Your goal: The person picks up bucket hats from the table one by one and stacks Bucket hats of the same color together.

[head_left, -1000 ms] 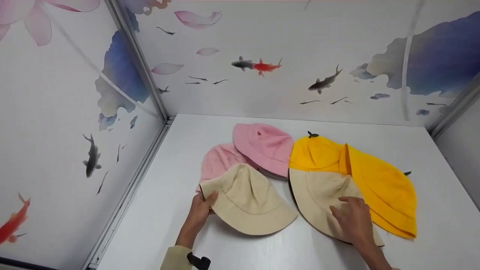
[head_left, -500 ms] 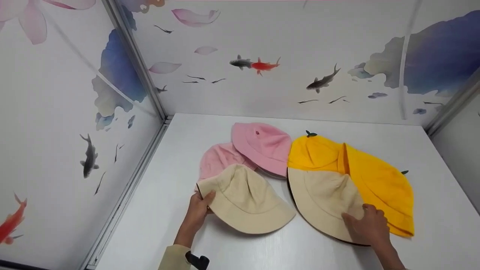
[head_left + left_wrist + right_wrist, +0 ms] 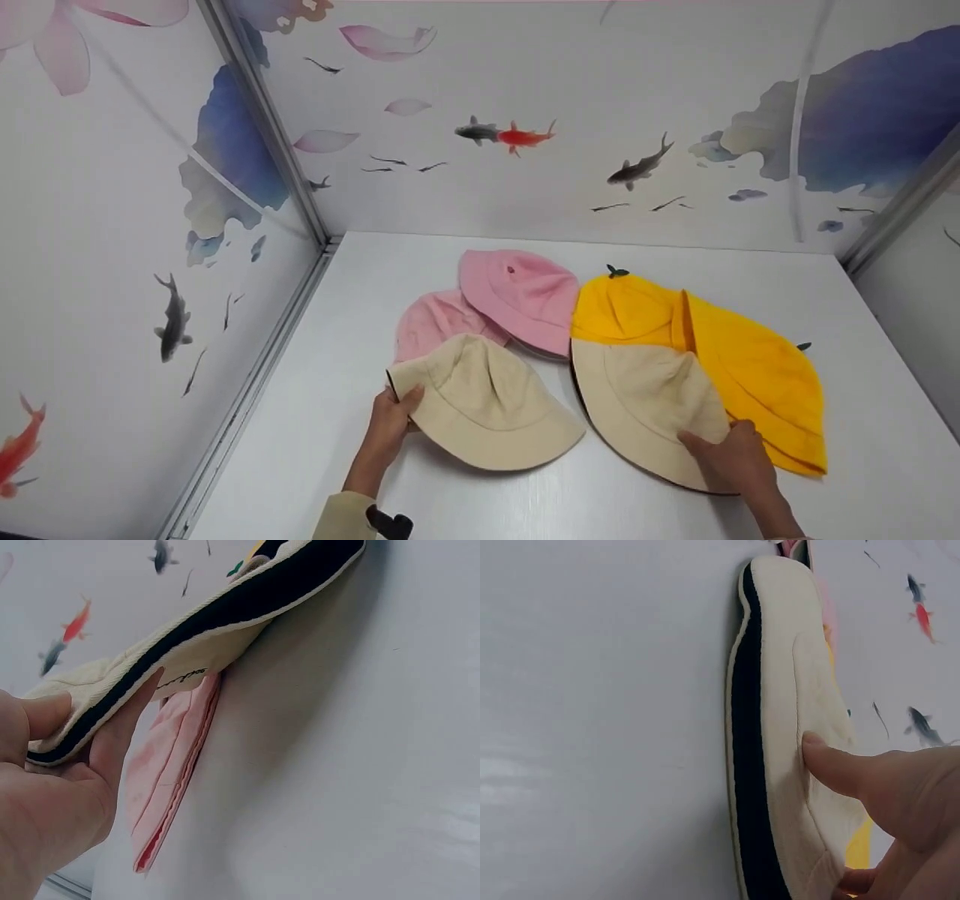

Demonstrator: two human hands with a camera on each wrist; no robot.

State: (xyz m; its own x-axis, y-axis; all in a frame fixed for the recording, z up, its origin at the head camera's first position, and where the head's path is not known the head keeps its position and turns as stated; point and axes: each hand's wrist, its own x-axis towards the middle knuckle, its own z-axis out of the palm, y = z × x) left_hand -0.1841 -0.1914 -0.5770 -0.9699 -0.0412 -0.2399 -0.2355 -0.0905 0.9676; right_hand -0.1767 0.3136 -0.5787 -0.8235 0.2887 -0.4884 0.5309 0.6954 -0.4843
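My left hand [image 3: 388, 421] pinches the left edge of a beige bucket hat [image 3: 491, 401], thumb on top and fingers beneath. In the left wrist view its dark lining and some dark script show under the lifted brim [image 3: 247, 604]. A second beige bucket hat [image 3: 637, 401] lies to the right. My right hand [image 3: 739, 456] holds it by its right side, the thumb [image 3: 836, 765] pressed on the cloth and the other fingers round the far side, partly hidden. This hat's brim has a dark underside too.
Two pink bucket hats [image 3: 525, 296] [image 3: 435, 322] overlap behind the left beige one. Two yellow hats [image 3: 626, 307] [image 3: 765, 382] with green leaf tips lie behind and beside the right one. All are on a white table [image 3: 300, 450] between printed panels [image 3: 525, 195].
My right hand has moved right and down from over the right beige hat to its right side and taken hold there. My left hand keeps its pinch on the other hat.
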